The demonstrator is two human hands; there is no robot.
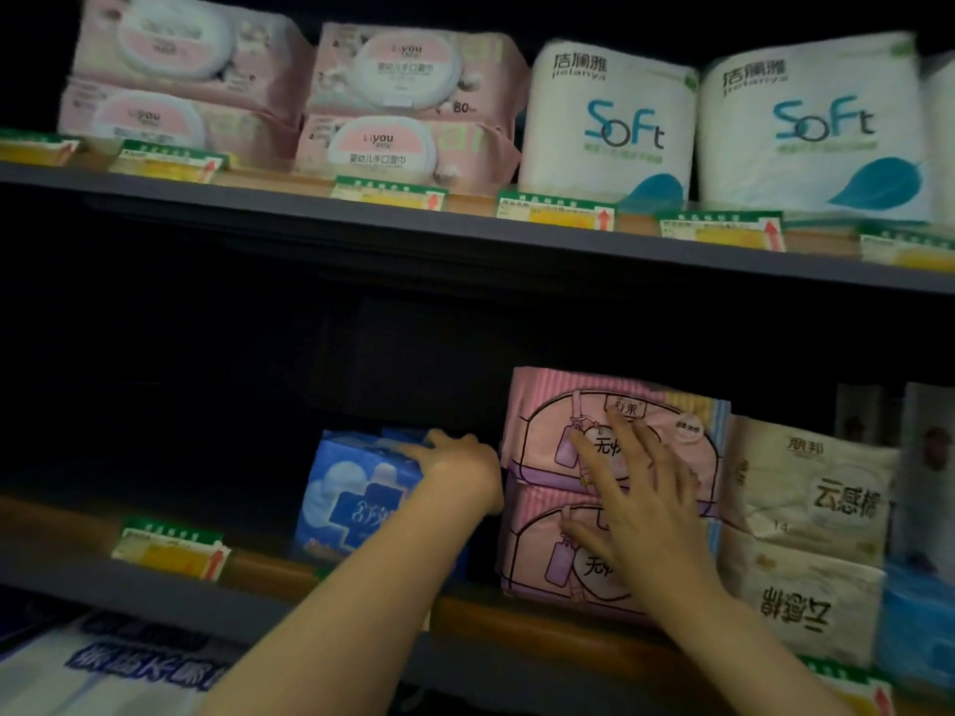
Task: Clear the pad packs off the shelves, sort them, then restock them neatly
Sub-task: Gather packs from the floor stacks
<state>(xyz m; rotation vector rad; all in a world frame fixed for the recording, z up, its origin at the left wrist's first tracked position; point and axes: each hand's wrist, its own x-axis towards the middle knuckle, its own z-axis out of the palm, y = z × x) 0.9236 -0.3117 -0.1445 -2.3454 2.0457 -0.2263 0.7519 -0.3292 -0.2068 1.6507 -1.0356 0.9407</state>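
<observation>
Middle shelf (155, 586), dim light. The left hand (455, 465) grips the top right corner of a blue pad pack (356, 496), fingers curled over its upper edge; the pack stands upright on the shelf, just left of a dark gap. The right hand (638, 490) lies flat with fingers spread and straight against the fronts of two pink pad packs (548, 447), stacked one on the other; it holds nothing, only presses. Beside these on the right stand two cream pad packs (821, 503), also stacked, the lower one printed upside down. Further right the packaging appears blue, though it is too blurred to identify. The shelf to the left of the blue pack is dark. On the upper shelf (258, 198) sit pink wet wipe packs (408, 74), stacked in twos, and white toilet roll packs (610, 126) marked "Soft". Green and yellow price tags (170, 547) line both shelf edges.
</observation>
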